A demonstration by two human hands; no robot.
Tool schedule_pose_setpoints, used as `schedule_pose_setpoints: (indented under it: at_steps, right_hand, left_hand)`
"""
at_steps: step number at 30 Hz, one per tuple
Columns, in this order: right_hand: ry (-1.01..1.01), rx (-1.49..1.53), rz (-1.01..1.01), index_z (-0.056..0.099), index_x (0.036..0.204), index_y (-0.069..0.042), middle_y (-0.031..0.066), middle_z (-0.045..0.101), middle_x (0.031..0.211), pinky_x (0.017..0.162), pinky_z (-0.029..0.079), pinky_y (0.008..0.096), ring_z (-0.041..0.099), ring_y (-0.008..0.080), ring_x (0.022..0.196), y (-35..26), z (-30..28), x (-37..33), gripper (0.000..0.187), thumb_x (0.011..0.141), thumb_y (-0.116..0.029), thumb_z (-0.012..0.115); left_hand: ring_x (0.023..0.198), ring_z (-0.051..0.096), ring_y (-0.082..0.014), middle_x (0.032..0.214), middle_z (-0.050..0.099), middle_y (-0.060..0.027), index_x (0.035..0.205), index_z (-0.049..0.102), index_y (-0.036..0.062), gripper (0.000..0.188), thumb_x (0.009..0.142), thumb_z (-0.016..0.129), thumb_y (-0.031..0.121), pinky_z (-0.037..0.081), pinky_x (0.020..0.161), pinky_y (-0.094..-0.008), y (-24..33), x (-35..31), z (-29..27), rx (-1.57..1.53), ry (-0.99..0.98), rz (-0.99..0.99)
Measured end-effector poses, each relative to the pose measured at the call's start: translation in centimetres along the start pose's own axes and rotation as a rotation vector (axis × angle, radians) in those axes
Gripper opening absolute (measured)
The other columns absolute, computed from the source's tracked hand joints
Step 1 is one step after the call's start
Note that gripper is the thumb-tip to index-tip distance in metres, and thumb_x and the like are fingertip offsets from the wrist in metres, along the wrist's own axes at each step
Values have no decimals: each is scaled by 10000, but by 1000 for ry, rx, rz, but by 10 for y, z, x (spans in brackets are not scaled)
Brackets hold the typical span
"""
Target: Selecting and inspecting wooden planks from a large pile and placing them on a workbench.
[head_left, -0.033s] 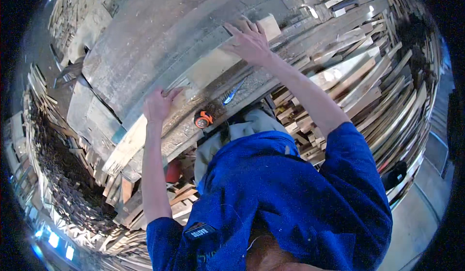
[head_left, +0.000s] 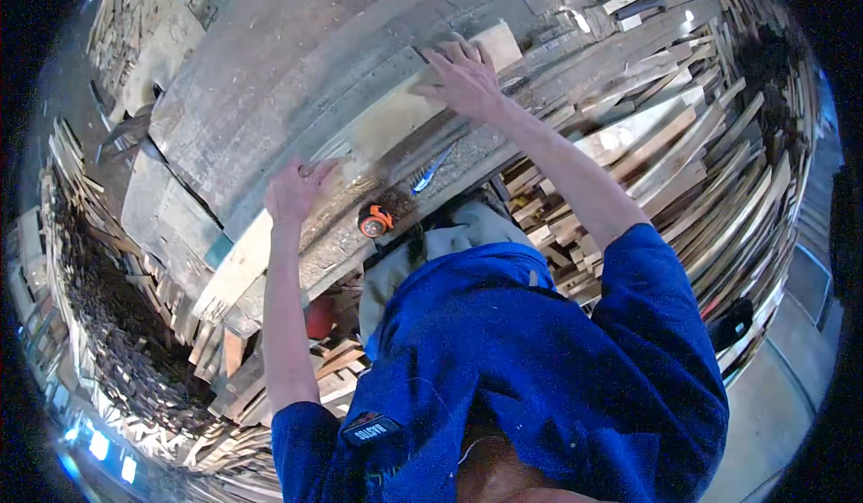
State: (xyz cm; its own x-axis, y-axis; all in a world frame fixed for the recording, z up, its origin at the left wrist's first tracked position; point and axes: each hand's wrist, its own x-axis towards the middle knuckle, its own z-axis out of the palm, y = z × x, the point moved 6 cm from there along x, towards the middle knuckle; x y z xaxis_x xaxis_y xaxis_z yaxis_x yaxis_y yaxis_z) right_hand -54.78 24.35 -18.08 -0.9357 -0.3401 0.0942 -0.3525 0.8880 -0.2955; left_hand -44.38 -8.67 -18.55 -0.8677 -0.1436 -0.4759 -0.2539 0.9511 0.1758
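Note:
A long pale wooden board (head_left: 387, 130) lies slantwise across the workbench (head_left: 261, 80), from near left to far right. My left hand (head_left: 297, 192) grips it toward its left part, thumb stretched along the wood and the other fingers partly hidden. Near the board's right end, my right hand (head_left: 462, 80) spans its width, with bent fingers over the far edge and the thumb on the near side. Between my hands and my body sits an orange and black tape measure (head_left: 376, 221). A slim blue pen-like object (head_left: 431, 172) lies to its right among wood shavings.
Stacked wooden strips (head_left: 701, 161) fill the right side beside the bench. Heaps of offcuts (head_left: 135, 395) lie at the left and lower left. A dark-handled tool (head_left: 640, 5) rests at the far right of the bench. A red round object (head_left: 320, 318) shows below the bench edge.

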Motion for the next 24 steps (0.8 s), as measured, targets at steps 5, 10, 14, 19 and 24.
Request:
schedule_pose_setpoints:
  at_steps: [5, 10, 14, 19, 24]
  right_hand:
    - [-59, -2, 0, 620, 1307, -109, 129, 531, 1348, 1145, 215, 546, 377, 320, 1365, 18, 32, -1, 794, 792, -713, 629]
    - [-53, -48, 35, 649, 1257, -99, 102, 562, 1331, 1118, 281, 526, 437, 307, 1324, 16, 37, -1, 751, 777, -677, 673]
    - [-46, -39, 30, 664, 1230, -85, 99, 570, 1304, 1102, 297, 514, 458, 296, 1289, 13, 35, 2, 737, 773, -662, 686]
    - [-89, -44, 58, 660, 1238, -82, 106, 572, 1296, 1111, 286, 510, 451, 299, 1299, 17, 38, 1, 740, 773, -657, 689]
    - [-102, -40, 53, 645, 1260, -81, 116, 557, 1302, 1124, 258, 545, 430, 304, 1312, 19, 43, 1, 754, 785, -667, 671]
  left_hand:
    - [845, 677, -413, 850, 704, -194, 889, 657, 88, 718, 758, 609, 792, 510, 713, -513, -6, 24, 24, -32, -34, -10]
    - [832, 675, -402, 835, 698, -191, 860, 638, 81, 752, 725, 616, 820, 505, 712, -512, -12, 36, 35, -54, -46, -9]
    - [841, 675, -401, 834, 696, -194, 861, 639, 75, 762, 725, 612, 824, 505, 720, -512, -18, 42, 43, -52, -53, 10]
    - [843, 672, -408, 828, 692, -196, 891, 659, 60, 768, 737, 614, 811, 504, 725, -510, -15, 43, 48, -65, 34, 87]
    - [854, 663, -399, 869, 689, -192, 939, 674, 54, 764, 740, 630, 791, 499, 737, -504, -15, 48, 61, -98, -138, 35]
